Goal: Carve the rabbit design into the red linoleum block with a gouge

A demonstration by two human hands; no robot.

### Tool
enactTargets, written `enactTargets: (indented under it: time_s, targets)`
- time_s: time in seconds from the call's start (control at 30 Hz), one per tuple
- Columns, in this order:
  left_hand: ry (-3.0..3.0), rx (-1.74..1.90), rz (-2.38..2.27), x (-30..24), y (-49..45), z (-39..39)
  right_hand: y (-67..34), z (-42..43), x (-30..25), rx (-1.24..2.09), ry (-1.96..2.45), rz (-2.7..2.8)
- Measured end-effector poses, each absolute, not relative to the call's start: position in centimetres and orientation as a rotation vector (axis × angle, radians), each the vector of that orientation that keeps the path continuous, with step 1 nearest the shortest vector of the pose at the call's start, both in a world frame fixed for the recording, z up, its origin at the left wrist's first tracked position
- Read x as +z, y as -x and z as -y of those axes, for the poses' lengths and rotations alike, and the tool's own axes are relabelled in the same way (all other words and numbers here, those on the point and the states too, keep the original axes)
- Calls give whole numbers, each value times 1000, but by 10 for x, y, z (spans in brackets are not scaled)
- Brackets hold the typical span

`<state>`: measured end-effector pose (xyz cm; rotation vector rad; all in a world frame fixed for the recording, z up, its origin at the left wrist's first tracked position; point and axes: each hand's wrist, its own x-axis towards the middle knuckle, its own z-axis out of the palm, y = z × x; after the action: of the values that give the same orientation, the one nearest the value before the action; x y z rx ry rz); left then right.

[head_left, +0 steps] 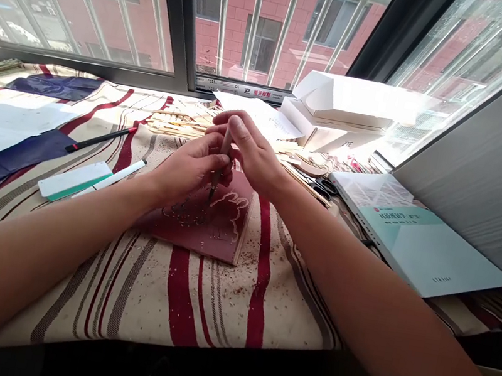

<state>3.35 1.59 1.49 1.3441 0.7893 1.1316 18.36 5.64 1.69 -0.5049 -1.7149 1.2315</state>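
Note:
A dark red wooden board (216, 227) with pale carved lines lies on the striped cloth (159, 288). A thin carving tool (220, 164) stands nearly upright with its tip on the board. My right hand (256, 154) is closed around the tool's upper shaft. My left hand (190, 169) is curled against the lower shaft, fingers pinched beside it, resting over the board's left part. Small wood shavings lie scattered on the cloth around the board.
A black-and-red pen (99, 138), a white pen (112, 177) and a white-green ruler (73, 180) lie to the left. Wooden sticks (179, 126) and scissors (322, 185) lie behind. A teal book (414, 239) sits right, white boxes (344, 110) by the window.

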Motion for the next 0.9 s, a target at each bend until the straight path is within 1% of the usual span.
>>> enactTargets:
  time_s: [0.13,0.23,0.33,0.43,0.53,0.7,0.83,0.9]
  targets:
    - [-1442,1060,-800,8,-31,-14,-206,-67,25,1267,501,1932]
    - [-1408,1160,-737,7,-35,-14,-222,-72,35,1306,517,1972]
    - [-1324,1246,-643,11,-43,-18,-234,-76,42,1145,683,2046]
    - [-1282,1219,-632,15,-47,-22,-240,-76,41,941,849,2524]
    - [-1251,1196,-647,15,-48,-22,-243,-72,37,779,782,2864]
    - [-1270,1188,-609,12,-51,-19,-256,-69,31,604,613,2960]
    - [-1258,1211,-662,14,-54,-16,-267,-71,26,721,620,2982]
    - [-1261,1202,-679,15,-55,-13,-269,-71,24,724,630,2963]
